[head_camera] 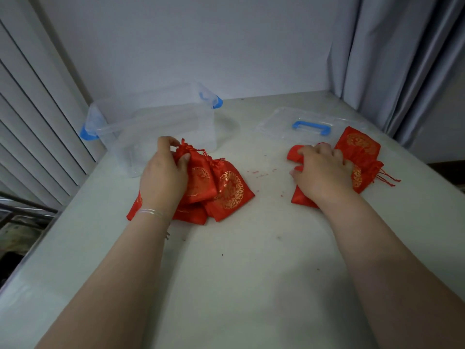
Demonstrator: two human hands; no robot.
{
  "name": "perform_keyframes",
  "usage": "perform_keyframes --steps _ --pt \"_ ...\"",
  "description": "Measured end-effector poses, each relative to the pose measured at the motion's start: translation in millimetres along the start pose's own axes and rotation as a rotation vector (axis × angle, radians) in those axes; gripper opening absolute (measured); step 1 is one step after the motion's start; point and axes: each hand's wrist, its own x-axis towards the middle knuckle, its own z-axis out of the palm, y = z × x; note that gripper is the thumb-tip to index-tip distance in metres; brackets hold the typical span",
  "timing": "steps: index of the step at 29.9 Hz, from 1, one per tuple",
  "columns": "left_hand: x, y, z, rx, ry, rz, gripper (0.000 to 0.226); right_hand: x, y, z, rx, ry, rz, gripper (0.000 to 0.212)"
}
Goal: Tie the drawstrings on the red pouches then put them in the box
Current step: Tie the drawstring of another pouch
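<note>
Pouches (226, 190) pinched by the left hand (163, 177) could spill from its bunch; right hand (322, 172) presses, fingers bent, on another pile (362, 149).

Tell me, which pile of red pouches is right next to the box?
The pile under the left hand: those red pouches lie just in front of the clear box. The other pile sits by the lid.
</note>
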Motion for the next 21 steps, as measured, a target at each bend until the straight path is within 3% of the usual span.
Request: perform_keyframes --steps 3,6,14,17,21 --pt "-1 -6 6 0.153 0.089 0.145 0.027 5 5 4 -0.075 -0.103 0.063 0.052" --pt "-3 1 7 0.213 0.193 0.295 0.026 8 6 5 -0.082 -0.101 0.082 0.050" --pt "-27 42 -2 0.067 0.103 0.581 0.018 7 6 -1 -0.014 0.022 0.052 0.028" --pt "-43 59 -1 -0.097 -0.138 0.441 0.035 5 0 -4 0.165 0.203 -0.116 0.019" --pt "-44 61 8 -0.431 -0.566 0.055 0.068 -6 -21 -5 0.557 0.312 -0.433 0.016"
